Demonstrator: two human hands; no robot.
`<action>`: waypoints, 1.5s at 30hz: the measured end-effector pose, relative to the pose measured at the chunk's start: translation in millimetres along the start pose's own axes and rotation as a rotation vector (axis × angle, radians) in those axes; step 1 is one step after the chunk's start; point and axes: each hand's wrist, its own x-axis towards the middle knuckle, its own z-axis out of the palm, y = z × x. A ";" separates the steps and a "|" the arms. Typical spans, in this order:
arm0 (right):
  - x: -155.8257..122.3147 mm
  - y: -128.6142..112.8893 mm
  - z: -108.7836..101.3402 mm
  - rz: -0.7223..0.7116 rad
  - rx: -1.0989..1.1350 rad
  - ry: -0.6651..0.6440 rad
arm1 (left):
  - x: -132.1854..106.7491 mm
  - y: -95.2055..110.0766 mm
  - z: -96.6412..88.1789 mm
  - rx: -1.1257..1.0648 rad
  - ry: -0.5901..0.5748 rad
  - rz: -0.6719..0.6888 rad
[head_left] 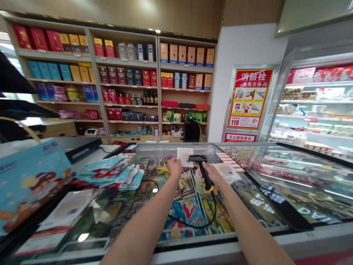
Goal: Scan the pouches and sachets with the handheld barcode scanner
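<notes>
My left hand pinches the left edge of a small white packet, held up over the glass-topped freezer. In my right hand is a black and yellow barcode scanner, its head beside the packet's right side. A dark cable loops down from the scanner's grip across the glass. Behind and right of my right hand lie white packets with red-striped ones near them. To the left of my left hand is a heap of blue and red spouted pouches.
More flat white packets lie at the left on the freezer glass. A blue printed bag stands at the far left. Shelves of boxes and bottles line the back wall; a lit chiller is at the right.
</notes>
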 end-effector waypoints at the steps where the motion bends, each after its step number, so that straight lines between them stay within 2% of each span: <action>1: -1.6 -0.3 7.7 0.005 -0.004 -0.020 | 0.8 2.1 -13.8 -0.022 0.003 -0.019; 5: -7.4 2.3 47.4 0.036 -0.022 -0.123 | -1.6 14.5 -71.5 -0.139 0.043 -0.092; 10: -11.2 9.8 107.4 0.070 -0.063 -0.276 | -12.9 30.3 -144.6 -0.195 0.124 -0.066; 17: -19.0 16.2 184.2 0.042 -0.132 -0.497 | -26.3 31.3 -266.9 -0.067 0.273 -0.021; 19: -21.4 17.3 202.1 0.043 -0.151 -0.539 | -28.1 29.3 -302.3 0.014 0.318 -0.003; 22: -23.6 18.8 224.2 0.058 -0.170 -0.573 | -27.5 27.4 -348.6 0.264 0.393 0.006; 24: -24.0 19.5 235.5 0.063 -0.176 -0.591 | -24.1 27.1 -372.3 0.467 0.437 0.026; 27: -23.4 20.1 248.7 0.060 -0.186 -0.612 | -16.0 26.6 -395.2 0.709 0.478 0.066; 30: -22.4 20.3 258.8 0.066 -0.206 -0.634 | -8.6 23.8 -405.5 0.820 0.465 0.089; 33: -21.5 20.1 264.5 0.084 -0.208 -0.644 | -5.5 20.1 -408.2 0.858 0.433 0.159; 37: -19.9 17.3 259.5 0.084 -0.214 -0.634 | -4.9 22.4 -395.3 0.879 0.413 0.414; 39: -18.5 14.7 249.9 0.057 -0.198 -0.635 | -4.3 27.3 -376.0 0.840 0.360 0.529; 41: -16.6 11.2 235.4 0.025 -0.175 -0.612 | -4.6 32.7 -346.5 0.780 0.272 0.571; 45: -11.4 2.3 191.0 -0.013 -0.154 -0.464 | -11.7 39.5 -264.8 0.681 0.047 0.569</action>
